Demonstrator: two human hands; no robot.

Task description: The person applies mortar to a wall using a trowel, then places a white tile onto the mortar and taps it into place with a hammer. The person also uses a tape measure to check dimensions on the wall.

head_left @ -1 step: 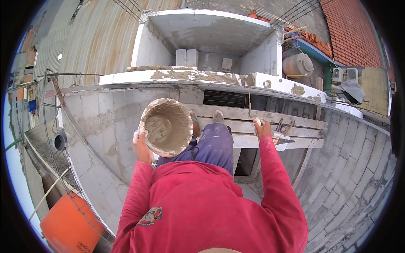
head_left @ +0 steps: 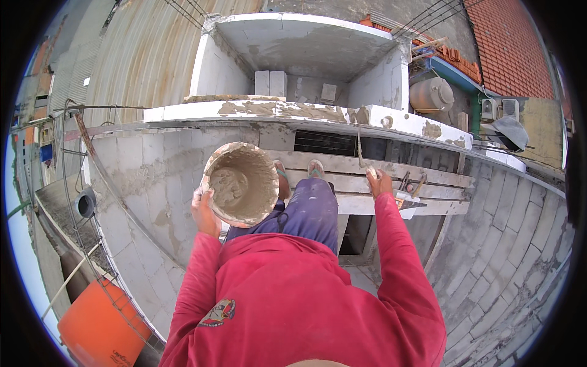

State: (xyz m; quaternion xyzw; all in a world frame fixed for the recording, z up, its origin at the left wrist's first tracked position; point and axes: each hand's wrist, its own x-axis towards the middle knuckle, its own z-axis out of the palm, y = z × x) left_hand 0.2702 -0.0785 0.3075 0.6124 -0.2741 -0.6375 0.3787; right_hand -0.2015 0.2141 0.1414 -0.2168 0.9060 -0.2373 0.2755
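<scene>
A mortar-caked bucket (head_left: 263, 189) is tilted towards me on my left, with wet grey mortar (head_left: 228, 185) in its bottom. My left hand (head_left: 206, 211) is closed on the bucket's left rim. On the right, my right hand (head_left: 380, 182) is closed around the handle of a trowel (head_left: 360, 148). The trowel's blade shows edge-on, pointing away from me towards the white block wall (head_left: 312, 112). Patches of mortar lie along the top of that wall. The trowel is apart from the bucket.
My feet stand on wooden planks (head_left: 348, 164) with gaps between them. Hand tools (head_left: 411, 188) lie on the planks beside my right hand. Steel bars (head_left: 72, 165) and an orange tank (head_left: 104, 327) are on the left. Beyond the wall is a recess holding white blocks (head_left: 270, 84).
My right hand and the trowel have shifted slightly to the left. The bucket and my left hand have stayed in place.
</scene>
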